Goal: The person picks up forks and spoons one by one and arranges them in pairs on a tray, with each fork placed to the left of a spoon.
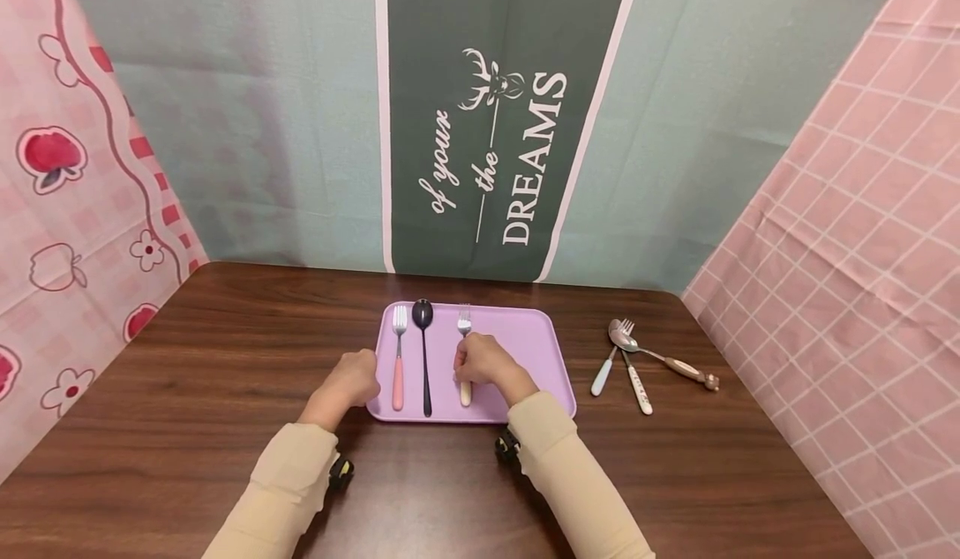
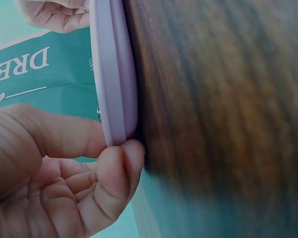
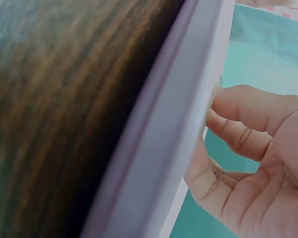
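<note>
A lilac tray (image 1: pixel 525 334) lies on the table, and my left hand (image 1: pixel 354 377) pinches its left rim. The left wrist view shows the thumb on the upper side of the tray edge (image 2: pixel 111 74) and fingertips beneath it. On the tray, my right hand (image 1: pixel 487 361) holds a fork with a cream handle (image 1: pixel 466 394), tines pointing away. In the right wrist view the tray rim (image 3: pixel 164 119) hides most of that fork. To its left lie a black long-handled spoon (image 1: pixel 425 367) and a fork with a pink handle (image 1: pixel 398 384), roughly parallel.
Right of the tray, several utensils overlap on the wooden table (image 1: pixel 225 359): a spoon with a pale handle (image 1: pixel 602 377), a fork with a patterned white handle (image 1: pixel 640 388) and a spoon with a brown handle (image 1: pixel 684 368). Cloth hangs behind and at both sides.
</note>
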{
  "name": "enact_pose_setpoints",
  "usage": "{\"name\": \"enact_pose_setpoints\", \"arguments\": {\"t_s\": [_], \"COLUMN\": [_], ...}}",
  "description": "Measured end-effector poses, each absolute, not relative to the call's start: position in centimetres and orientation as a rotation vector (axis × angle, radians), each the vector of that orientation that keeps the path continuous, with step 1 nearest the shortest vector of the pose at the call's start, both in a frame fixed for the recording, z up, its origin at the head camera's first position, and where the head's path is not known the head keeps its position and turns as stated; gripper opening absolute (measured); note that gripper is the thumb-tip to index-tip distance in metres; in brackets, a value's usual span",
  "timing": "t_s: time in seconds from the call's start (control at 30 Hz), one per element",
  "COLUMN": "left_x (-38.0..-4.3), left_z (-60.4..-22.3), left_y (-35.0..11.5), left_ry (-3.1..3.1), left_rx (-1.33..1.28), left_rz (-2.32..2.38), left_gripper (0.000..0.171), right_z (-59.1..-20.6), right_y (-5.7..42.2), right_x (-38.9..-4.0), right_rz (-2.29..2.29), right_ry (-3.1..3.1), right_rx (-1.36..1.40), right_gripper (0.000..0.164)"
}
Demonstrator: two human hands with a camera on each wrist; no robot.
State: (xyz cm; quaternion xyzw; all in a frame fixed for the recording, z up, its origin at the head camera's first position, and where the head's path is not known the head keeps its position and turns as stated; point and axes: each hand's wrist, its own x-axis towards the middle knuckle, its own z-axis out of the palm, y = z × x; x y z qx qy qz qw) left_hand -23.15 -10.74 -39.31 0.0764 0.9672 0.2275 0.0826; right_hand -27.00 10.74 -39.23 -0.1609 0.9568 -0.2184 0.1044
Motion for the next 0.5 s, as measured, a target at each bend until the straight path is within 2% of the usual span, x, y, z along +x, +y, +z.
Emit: {"name": "enact_pose_setpoints", "arguments": {"t_s": [0.5], "left_x": [-23.06], "left_z": [-39.41], "left_y": [-10.88], "left_ry": [2.886], "left_rx": [0.215], "left_rz": [0.696], "left_gripper": [0.007], "right_z": [-38.76], "right_y": [10.66], "right_x": [-26.69], "right_rz": [-0.603], "right_ry": [2.836], "right_rx": [-0.519], "right_gripper": [0.011]}}
